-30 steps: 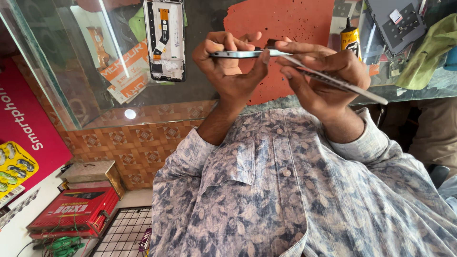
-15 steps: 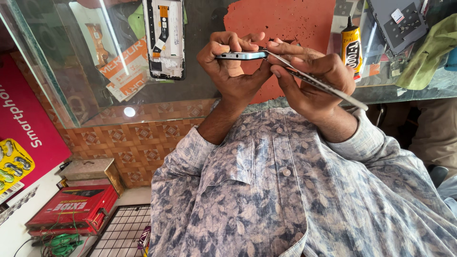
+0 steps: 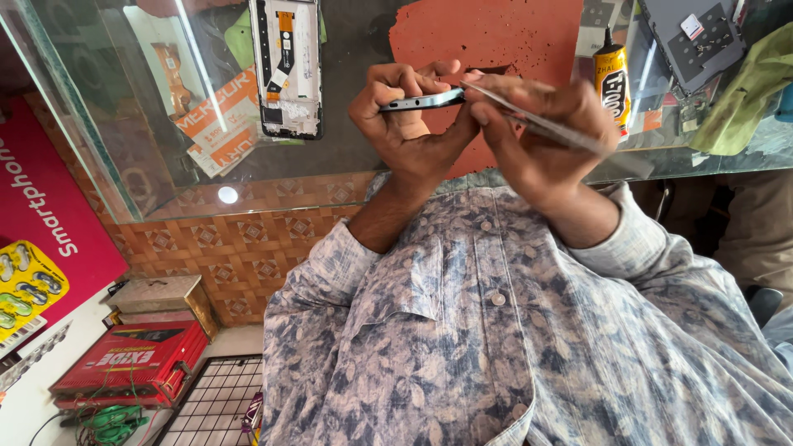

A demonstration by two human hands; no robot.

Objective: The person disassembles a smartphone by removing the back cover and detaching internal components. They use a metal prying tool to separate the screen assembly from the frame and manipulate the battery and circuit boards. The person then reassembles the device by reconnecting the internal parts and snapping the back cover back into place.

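Above the glass counter top [image 3: 347, 177], both hands work at one job: splitting a phone. All places below are relative to that counter.

Largest first: an orange-red rubber work mat [image 3: 496, 49] lies on the counter, directly behind the hands. On its far left part lies a bare white phone mid-frame with an orange flex cable [image 3: 285, 66], flat and well apart from the hands. At the far right stands a yellow glue tube with a black nozzle [image 3: 612, 78], upright, near the right hand.

Left hand [image 3: 409, 124] is clamped around a slim light-blue phone body [image 3: 421, 101], held edge-on above the counter, fingers over the top and thumb under. Right hand [image 3: 541, 132] is pinched shut on a thin dark flat panel [image 3: 545, 124], which meets the phone body at its right end and slopes away down to the right.

Judgement on doing it well: keep the opening angle shallow, lift evenly along the seam, don't twist the panel. Any flex cable between the halves is hidden, so I'd assume one. Support the body firmly, work close over the mat.
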